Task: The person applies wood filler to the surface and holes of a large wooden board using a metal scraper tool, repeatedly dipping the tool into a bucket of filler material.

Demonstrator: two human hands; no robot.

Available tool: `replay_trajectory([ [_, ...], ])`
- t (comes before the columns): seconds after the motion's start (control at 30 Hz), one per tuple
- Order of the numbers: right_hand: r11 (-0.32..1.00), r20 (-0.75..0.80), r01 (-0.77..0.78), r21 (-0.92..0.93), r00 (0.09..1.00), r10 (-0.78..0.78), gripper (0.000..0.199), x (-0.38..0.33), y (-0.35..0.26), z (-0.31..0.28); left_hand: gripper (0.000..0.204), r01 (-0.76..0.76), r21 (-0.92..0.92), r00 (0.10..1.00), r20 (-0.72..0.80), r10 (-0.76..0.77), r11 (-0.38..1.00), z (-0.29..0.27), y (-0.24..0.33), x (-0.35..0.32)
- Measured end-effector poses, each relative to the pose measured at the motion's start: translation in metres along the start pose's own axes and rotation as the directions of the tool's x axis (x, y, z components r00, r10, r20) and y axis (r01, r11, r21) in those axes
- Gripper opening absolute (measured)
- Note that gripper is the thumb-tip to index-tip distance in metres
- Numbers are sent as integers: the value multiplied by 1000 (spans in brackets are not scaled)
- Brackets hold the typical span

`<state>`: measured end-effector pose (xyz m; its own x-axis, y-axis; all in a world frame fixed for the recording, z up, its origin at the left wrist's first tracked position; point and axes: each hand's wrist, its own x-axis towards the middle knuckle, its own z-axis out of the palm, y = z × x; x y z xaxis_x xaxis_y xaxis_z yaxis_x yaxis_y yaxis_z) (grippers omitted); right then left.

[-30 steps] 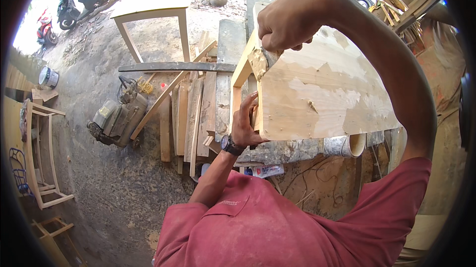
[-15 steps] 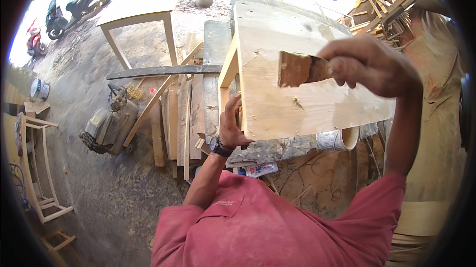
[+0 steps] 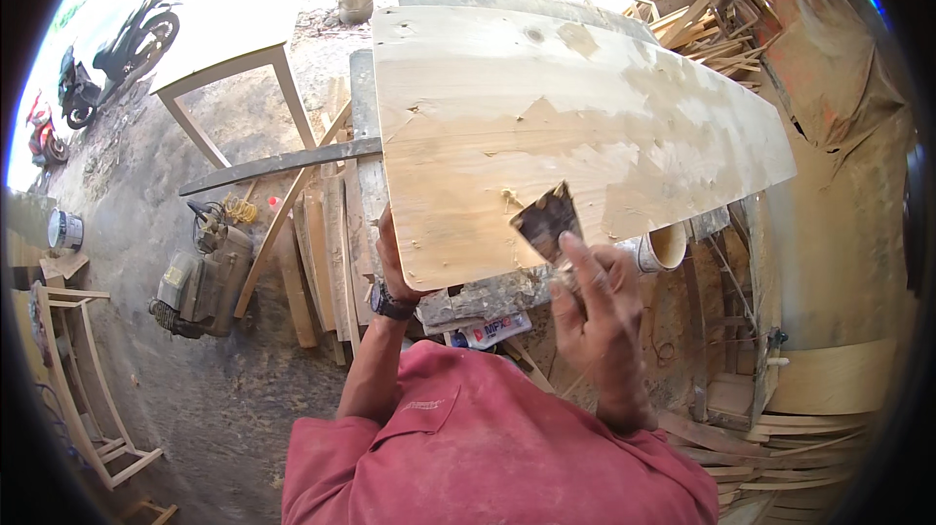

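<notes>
A pale wooden tabletop (image 3: pixel 468 164), smeared with several tan filler patches, lies in front of me over a workbench (image 3: pixel 507 296). My right hand (image 3: pixel 603 306) grips a putty knife (image 3: pixel 548 219) by its handle. The dark, stained blade is over the near part of the wood, close to a small lump of filler (image 3: pixel 509 197); whether it touches the surface I cannot tell. At the near left corner my left hand (image 3: pixel 392 262), with a watch on its wrist, holds the tabletop's edge. Part of its fingers is hidden behind the wood.
A white bucket (image 3: pixel 665 248) lies on its side beside the bench. A motor-like machine (image 3: pixel 205 276) and long planks (image 3: pixel 310 262) are on the floor at left. Scrap wood (image 3: pixel 712 13) is piled far right. A wooden frame (image 3: pixel 219 86) stands beyond the machine.
My right hand has come down and toward me with the putty knife, whose blade now points away from me. The tabletop appears further left as the view turned; my left hand still holds its corner.
</notes>
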<state>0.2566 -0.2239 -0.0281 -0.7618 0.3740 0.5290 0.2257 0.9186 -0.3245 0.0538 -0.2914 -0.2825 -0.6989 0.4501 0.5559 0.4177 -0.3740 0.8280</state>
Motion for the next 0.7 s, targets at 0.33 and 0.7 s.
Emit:
replay_trajectory([
  [0.33, 991, -65, -17, -129, 998, 9, 55, -40, -7, 28, 68, 30, 381, 984, 152, -95, 924, -38, -61, -64],
  [0.7, 220, 207, -288, 932, 921, 331, 30, -81, 6, 15, 33, -254, 635, 938, 344, 27, 730, -38, -30, -46],
])
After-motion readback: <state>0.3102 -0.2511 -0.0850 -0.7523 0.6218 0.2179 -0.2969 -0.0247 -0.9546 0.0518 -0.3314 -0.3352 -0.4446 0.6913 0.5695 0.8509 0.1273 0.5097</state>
